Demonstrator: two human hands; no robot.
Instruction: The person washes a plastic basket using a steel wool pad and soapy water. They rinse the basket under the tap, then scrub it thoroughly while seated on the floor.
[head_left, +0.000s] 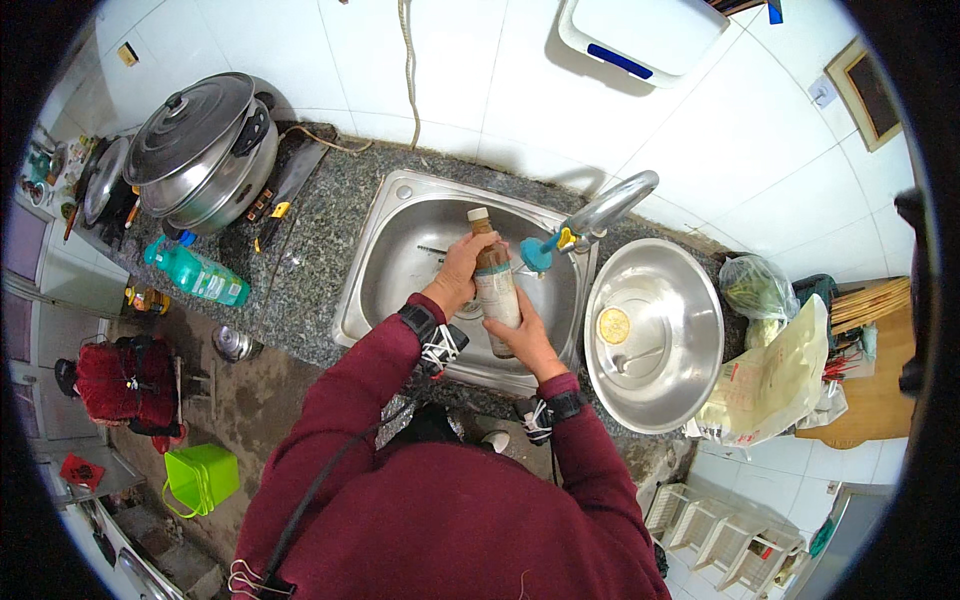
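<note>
A glass bottle (496, 289) with a pale cap and a printed label is held tilted over the stainless steel sink (390, 262). Near its neck and shoulder, my left hand (457, 274) grips it. My right hand (529, 335) is closed around its lower part. Just right of the bottle is the tap (611, 202) with a blue nozzle (535, 255); whether water runs is hard to tell. A dark thin object lies in the sink, partly behind my left hand.
Right of the sink stands a steel basin (652, 382) holding a round yellow item (613, 325) and a spoon (622, 362). Leftward are a teal bottle (202, 276), a cleaver (300, 169), a yellow-handled tool (279, 211) and a large lidded steamer pot (217, 195). Plastic bags (772, 375) lie far right.
</note>
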